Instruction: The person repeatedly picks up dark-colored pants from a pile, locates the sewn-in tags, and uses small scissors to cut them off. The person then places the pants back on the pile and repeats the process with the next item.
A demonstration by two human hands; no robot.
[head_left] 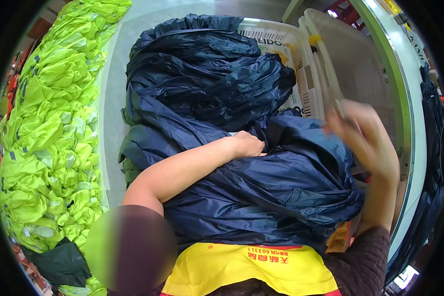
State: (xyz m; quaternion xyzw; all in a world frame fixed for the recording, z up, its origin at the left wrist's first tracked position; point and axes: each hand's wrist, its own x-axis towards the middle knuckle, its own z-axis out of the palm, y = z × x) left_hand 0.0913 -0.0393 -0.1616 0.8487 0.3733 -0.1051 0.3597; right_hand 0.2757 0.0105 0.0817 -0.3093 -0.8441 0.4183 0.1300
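A yellow apron (246,269) bears red printing, and dark lettering shows inside the white basket (308,81). The left hand (249,144) clenches navy fabric (261,197) heaped between them; the right hand (365,135), raised, blurs too much to tell its grip.

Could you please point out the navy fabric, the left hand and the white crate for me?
Navy fabric (274,185): head view, on the folds nearer the person.
Left hand (248,144): head view, on the back of the hand.
White crate (308,74): head view, on its slotted right wall.
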